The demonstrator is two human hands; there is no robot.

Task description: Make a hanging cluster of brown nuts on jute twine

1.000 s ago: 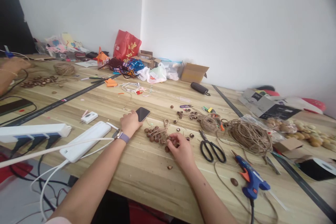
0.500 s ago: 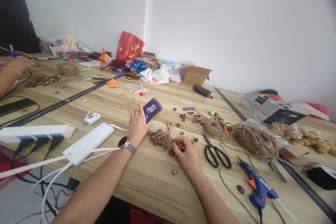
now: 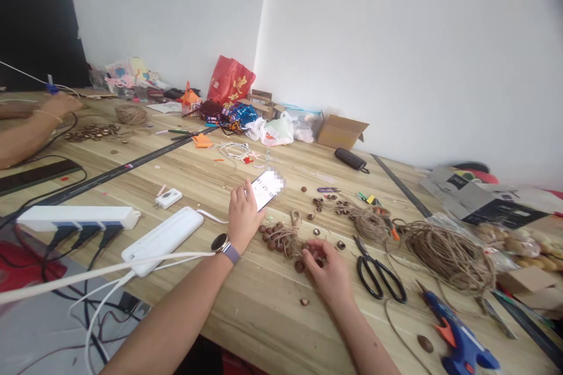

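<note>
My left hand (image 3: pixel 245 211), a watch (image 3: pixel 220 242) on its wrist, closes around the near end of a phone (image 3: pixel 264 188). The phone's screen is white with dark digits, and part of it is blurred out. Just right of it on the table lies a bundle of brown nutshells (image 3: pixel 273 237) tied with twine (image 3: pixel 289 234). My right hand (image 3: pixel 326 266) curls its thumb and fingers over brown nutshells at the bundle's right end; the fingers partly hide them. Black-handled scissors (image 3: pixel 379 272) rest right of that hand.
A coil of twine (image 3: pixel 451 255) and a blue glue gun (image 3: pixel 461 334) lie to the right. White power strips (image 3: pixel 162 240) and cables are on the left. A cardboard box (image 3: pixel 342 130) stands at the back. At far left a co-worker's hand (image 3: pixel 61 106) holds something blue.
The phone's screen has gone from a dark purple lock display to a white one with digits. The view has shifted, so things appear further right. Both hands keep their places on the table.
</note>
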